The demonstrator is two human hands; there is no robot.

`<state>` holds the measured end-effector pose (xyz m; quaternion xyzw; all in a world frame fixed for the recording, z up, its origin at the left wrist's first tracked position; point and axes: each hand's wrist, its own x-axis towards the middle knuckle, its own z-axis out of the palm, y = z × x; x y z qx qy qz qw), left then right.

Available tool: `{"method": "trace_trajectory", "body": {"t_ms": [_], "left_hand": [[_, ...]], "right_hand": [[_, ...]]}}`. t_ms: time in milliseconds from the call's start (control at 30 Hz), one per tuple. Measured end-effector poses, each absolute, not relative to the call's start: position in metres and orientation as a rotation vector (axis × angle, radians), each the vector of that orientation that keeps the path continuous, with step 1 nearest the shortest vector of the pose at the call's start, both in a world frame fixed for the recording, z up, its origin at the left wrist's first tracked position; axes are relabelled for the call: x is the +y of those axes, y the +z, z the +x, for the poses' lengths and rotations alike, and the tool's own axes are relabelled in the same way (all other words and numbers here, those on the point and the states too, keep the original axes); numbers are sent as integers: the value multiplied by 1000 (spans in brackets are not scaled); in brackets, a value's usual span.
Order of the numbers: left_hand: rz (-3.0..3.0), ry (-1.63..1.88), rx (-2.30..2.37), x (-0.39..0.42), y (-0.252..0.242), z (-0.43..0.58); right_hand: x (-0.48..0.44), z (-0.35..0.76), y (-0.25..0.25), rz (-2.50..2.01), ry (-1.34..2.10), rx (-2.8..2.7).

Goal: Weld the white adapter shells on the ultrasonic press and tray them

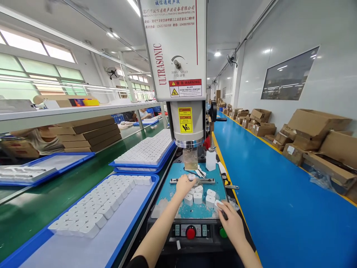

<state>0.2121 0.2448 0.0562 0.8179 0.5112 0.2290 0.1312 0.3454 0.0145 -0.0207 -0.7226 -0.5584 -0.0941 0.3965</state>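
Your left hand [182, 187] reached in beneath the ultrasonic press [174, 44], its bent fingers over a white plastic block [191, 176] at the metal clamp bar [208, 181]; whether they gripped it, you could not tell. Your right hand [232, 221] pinched a white corner block [217, 204] between thumb and fingers at the front right of the teal work plate [168, 193].

The gravest risk, it seemed, was a crushed left hand: the translucent head [190, 160] hung just above and behind it, and your right palm lay beside the green button [223, 233], where a stray press might have started a stroke, if that button drove one. A hurried or tilted placement could have left the clamp-bar block skewed and marred. A brush of your right wrist could have sent the corner block off the plate's front edge.

You had, as far as showed, eight blocks on the plate: one under the left fingers, four clustered before the bar, two to their right, one in the right hand. There were one red button [190, 233], one green button, one white bottle [211, 160] and two warning labels. The near blue tray [119, 221] held too many overlapping blocks to count.
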Motion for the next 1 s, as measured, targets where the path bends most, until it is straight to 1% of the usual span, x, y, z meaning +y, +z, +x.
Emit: {"method": "trace_trajectory", "body": {"t_ms": [100, 233, 433, 567, 700, 833, 1000], "left_hand": [[2340, 594, 1566, 249, 53, 229], [2282, 586, 1577, 256, 56, 235], [2122, 701, 1576, 271, 70, 195], [2069, 826, 1633, 267, 67, 147], [2101, 852, 1717, 255, 48, 110], [2180, 864, 1723, 252, 29, 97], [2286, 932, 1712, 257, 12, 95]], "right_hand": [[14, 344, -19, -1819, -229, -1400], [11, 345, -15, -1748, -189, -1358], [21, 360, 12, -1639, -143, -1190], [67, 374, 41, -1616, 10, -1291], [130, 378, 57, -1691, 165, -1407], [177, 367, 54, -1692, 227, -1506], [198, 358, 43, -1726, 252, -1564]]}}
